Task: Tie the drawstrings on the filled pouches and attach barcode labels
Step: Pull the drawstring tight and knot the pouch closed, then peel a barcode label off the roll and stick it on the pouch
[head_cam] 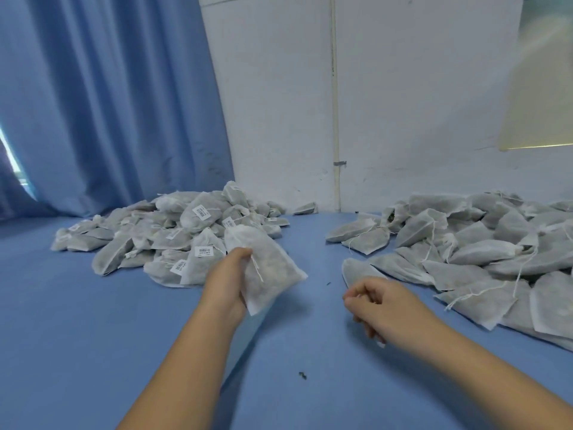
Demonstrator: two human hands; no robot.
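Observation:
My left hand (228, 280) grips a filled white pouch (269, 271) by its left edge, holding it above the blue table; its drawstring hangs loose down the front. My right hand (376, 305) hovers to the right with fingers curled, and nothing shows in it. A single flat pouch (356, 270) lies just beyond the right hand. Behind the left hand sits a heap of pouches bearing barcode labels (173, 240). On the right is a heap of pouches with loose strings and no labels showing (483, 252).
The blue table (93, 336) runs from the near edge to a white wall (403, 119) at the back. A blue curtain (108, 103) hangs at the left. A pale yellow sheet (539, 97), blurred, is at the upper right. Small dark crumbs (302, 375) lie near my forearms.

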